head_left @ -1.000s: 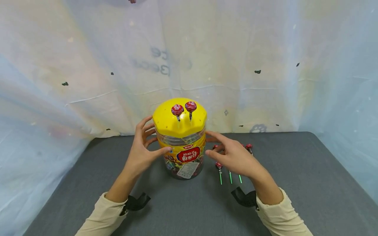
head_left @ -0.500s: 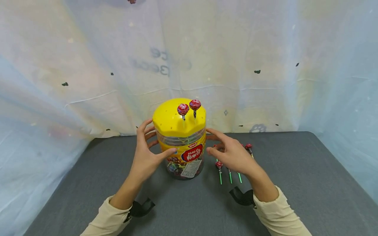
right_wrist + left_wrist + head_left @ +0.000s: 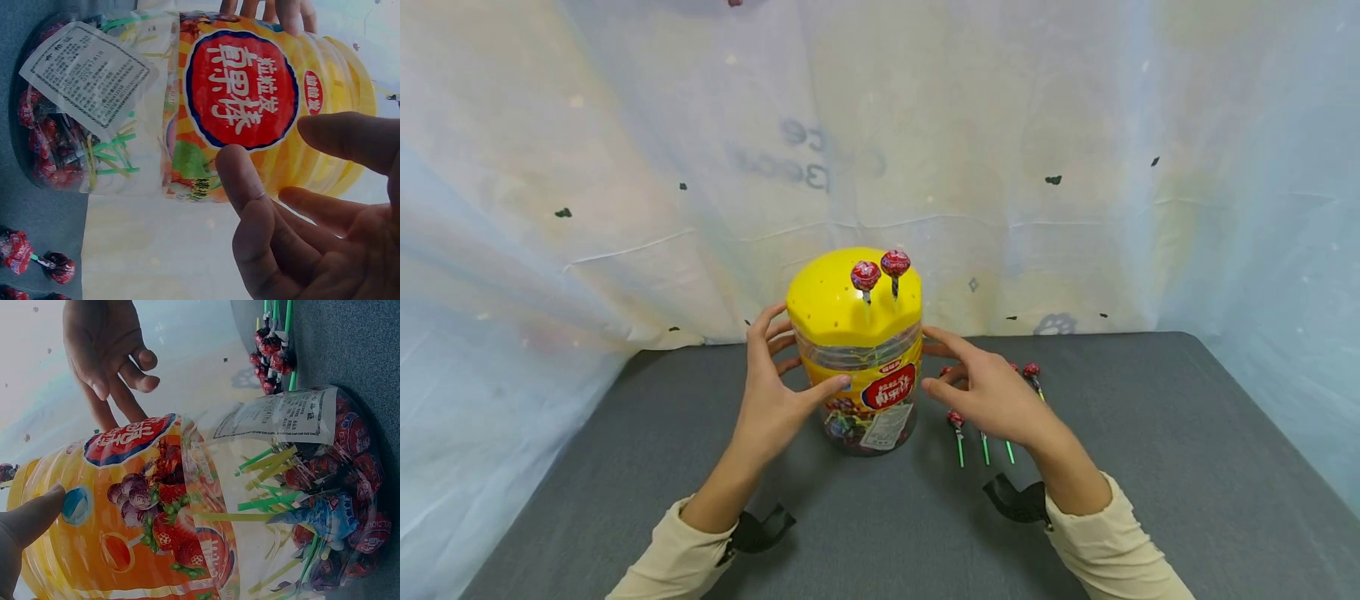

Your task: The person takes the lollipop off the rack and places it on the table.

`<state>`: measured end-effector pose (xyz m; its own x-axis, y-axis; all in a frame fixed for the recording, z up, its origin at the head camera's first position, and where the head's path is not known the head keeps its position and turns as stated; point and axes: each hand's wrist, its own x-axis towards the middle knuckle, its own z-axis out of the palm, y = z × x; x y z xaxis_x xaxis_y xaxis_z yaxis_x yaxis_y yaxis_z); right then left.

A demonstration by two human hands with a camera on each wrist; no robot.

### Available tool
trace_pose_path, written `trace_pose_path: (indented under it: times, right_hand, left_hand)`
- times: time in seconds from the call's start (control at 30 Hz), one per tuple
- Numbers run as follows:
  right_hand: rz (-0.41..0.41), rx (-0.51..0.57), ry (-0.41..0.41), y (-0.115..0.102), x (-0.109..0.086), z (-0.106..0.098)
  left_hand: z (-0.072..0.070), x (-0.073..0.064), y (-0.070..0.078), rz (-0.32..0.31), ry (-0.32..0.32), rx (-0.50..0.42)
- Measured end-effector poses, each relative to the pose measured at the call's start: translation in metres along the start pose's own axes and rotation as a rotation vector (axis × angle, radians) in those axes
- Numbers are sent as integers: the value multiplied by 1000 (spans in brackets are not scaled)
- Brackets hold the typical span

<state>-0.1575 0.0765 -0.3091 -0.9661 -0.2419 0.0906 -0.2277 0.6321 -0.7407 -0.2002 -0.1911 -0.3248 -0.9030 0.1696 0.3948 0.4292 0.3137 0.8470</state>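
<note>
A clear plastic candy jar (image 3: 868, 383) with a yellow lid (image 3: 823, 304) stands upright before me. Two red-wrapped lollipops (image 3: 866, 276) poke up from the lid by their sticks. My left hand (image 3: 772, 400) holds the jar's left side, thumb on the yellow label and fingers spread round behind. On the other side, my right hand (image 3: 992, 390) has its extended fingers at the jar's wall, thumb and bent fingers off it. The label's red logo (image 3: 240, 87) fills much of the right wrist view. Through the jar's lower wall, several wrapped lollipops (image 3: 331, 519) show inside.
Several loose lollipops (image 3: 959, 437) lie on the grey table (image 3: 895, 533) to the right of the jar, partly hidden beneath my right hand. A pale printed curtain (image 3: 992, 125) hangs behind the table. Black straps (image 3: 760, 532) are on both wrists.
Since one second ago the jar has turned a little, its logo and the lid's lollipops shifting right. My left thumb moved right along with it. Over the last half second, hardly anything moved.
</note>
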Motion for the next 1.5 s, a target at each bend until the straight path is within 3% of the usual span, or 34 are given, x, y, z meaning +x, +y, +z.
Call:
trace_pose_path:
  times: [0.37,0.7,0.83,1.1,1.4,1.5]
  right_hand:
    - [-14,-26,-60,-8,-6,-5]
    - [-8,-41,-94,-13,-10,-6]
    - [3,-16,-77,-12,-9,-5]
    - [-2,-9,1,-7,-3,3]
    - [3,-39,-25,-9,-7,2]
    - [-1,-58,6,-10,-9,0]
  left_hand:
    - [-16,13,-11,33,-56,-85]
    - [-19,17,-16,72,-99,-152]
    - [-20,14,-13,66,-109,-137]
    - [-23,5,-1,35,-108,-9]
    - [-22,4,-2,41,-92,6]
    - [-21,5,-3,54,-90,-4]
